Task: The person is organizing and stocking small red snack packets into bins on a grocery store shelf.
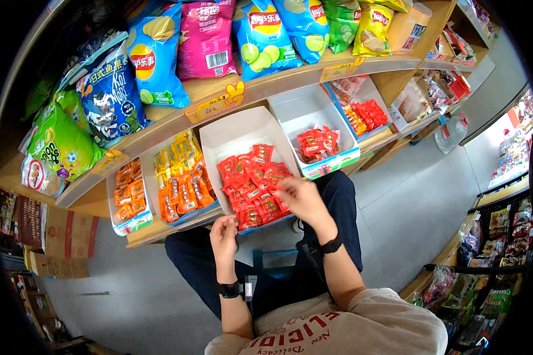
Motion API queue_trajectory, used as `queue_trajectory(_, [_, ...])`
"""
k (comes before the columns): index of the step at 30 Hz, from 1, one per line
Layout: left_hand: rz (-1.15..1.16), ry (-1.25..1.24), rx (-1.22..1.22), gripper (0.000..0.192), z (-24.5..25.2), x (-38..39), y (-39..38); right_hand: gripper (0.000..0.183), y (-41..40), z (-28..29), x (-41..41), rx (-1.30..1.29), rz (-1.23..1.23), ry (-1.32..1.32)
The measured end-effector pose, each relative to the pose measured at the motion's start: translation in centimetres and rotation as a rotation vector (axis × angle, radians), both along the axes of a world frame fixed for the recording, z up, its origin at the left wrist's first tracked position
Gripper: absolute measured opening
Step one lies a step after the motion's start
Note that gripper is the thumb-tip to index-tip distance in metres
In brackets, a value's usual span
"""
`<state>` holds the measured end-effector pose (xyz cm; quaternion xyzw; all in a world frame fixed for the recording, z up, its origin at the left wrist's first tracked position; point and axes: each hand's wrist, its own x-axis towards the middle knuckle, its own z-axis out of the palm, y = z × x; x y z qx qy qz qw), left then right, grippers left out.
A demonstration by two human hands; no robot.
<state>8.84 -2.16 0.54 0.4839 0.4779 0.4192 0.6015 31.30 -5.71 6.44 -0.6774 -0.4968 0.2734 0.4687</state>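
A white cardboard box [244,126] of red snack packets [253,182] projects over the shelf edge between my knees. My left hand [224,231] is at the box's front left corner, thumb and fingers close together. Whether a packet edge or the box rim is pinched there is too small to tell. Over the right side of the red packets hangs my right hand [305,200], its fingers curled inward; its fingertips hide whatever they touch. The packets lie in overlapping rows at the front, more loosely behind.
Left of it, one box holds yellow [177,155] and orange packets [186,195]; another holds smaller orange packets [131,191]. A partly filled white box [302,106] sits on the right. Chip bags [266,40] line the shelf above. A plastic jug [452,132] stands on the floor.
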Motion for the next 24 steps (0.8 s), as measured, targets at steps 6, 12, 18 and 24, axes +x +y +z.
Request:
queue_trajectory(6, [-0.009,-0.021,-0.014,0.012,0.6,0.1,-0.1,0.038,0.1,-3.1,-3.3,-0.154,0.022,-0.461])
queue_trajectory(12, [0.001,0.001,0.006,0.012,0.6,0.1,-0.1,0.039,0.4,-3.4,-2.7,-0.034,-0.151,-0.450])
queue_trajectory(18, [-0.007,0.020,-0.013,0.013,0.7,0.1,-0.2,0.031,0.7,-5.4,-2.2,-0.114,-0.067,-0.628])
queue_trajectory(24, [-0.014,-0.006,-0.015,0.014,0.6,0.0,-0.4,0.030,0.5,-5.3,-2.2,-0.011,-0.149,-0.574])
